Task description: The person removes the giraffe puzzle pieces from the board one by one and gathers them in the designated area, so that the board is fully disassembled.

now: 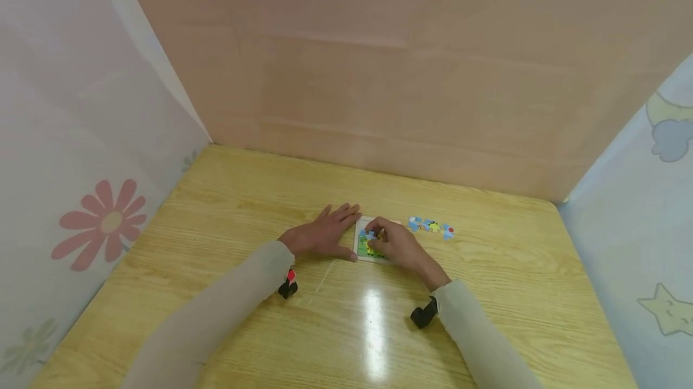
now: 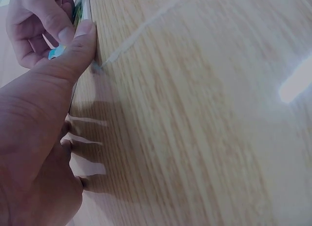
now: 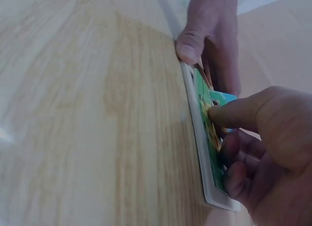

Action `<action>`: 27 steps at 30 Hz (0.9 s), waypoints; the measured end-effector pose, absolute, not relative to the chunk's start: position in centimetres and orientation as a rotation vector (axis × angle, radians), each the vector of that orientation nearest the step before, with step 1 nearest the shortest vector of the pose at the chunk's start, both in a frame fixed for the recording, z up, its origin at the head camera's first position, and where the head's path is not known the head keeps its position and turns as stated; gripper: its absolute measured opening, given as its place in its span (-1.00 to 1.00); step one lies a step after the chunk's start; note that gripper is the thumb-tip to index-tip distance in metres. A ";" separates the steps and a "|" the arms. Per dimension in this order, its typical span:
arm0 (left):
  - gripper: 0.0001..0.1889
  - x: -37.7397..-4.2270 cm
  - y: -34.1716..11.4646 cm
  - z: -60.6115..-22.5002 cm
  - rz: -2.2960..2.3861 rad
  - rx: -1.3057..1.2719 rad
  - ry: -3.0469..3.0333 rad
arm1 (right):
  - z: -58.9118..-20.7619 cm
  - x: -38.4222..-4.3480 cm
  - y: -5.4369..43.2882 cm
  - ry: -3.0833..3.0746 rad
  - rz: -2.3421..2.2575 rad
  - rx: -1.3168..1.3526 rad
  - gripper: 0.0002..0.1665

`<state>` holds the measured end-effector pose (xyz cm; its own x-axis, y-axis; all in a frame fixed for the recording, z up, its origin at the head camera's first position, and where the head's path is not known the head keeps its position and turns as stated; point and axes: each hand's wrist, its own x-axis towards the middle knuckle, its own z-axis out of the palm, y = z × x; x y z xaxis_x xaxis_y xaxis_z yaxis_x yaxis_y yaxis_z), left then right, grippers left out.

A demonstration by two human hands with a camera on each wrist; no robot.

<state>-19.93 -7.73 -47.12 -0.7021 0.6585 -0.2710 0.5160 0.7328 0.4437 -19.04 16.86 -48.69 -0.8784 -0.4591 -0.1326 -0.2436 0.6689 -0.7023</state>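
A small jigsaw puzzle board (image 3: 196, 126) with a pale rim lies on the wooden table, partly filled with green and yellow picture pieces. My left hand (image 1: 326, 234) rests flat beside its left edge, fingers spread. The left thumb touches the near corner of the rim, as the right wrist view shows. Over the board, my right hand (image 1: 400, 248) pinches a light blue puzzle piece (image 3: 223, 96) between thumb and fingers, close above the picture. Part of the board is hidden under the right hand.
Several loose puzzle pieces (image 1: 433, 226), blue and yellow, lie in a row to the right of the board. A brown panel (image 1: 346, 88) rises behind the table (image 1: 243, 329). Patterned side walls stand at left and right.
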 end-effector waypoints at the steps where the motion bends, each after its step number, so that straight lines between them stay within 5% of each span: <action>1: 0.08 -19.9 -7.8 -47.1 0.473 0.902 2.520 | -48.7 -19.0 16.8 2.588 -1.019 -0.565 -0.73; 27: -0.03 -19.9 -6.9 -47.9 0.366 0.831 2.580 | -48.6 -18.5 17.2 2.503 -1.132 -0.560 -0.82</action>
<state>-19.92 -6.88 -47.87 -0.7413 0.6028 -0.2951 0.4968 0.7885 0.3626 -18.48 17.15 -48.64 -0.8658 -0.4805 -0.1397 -0.2125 0.6057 -0.7668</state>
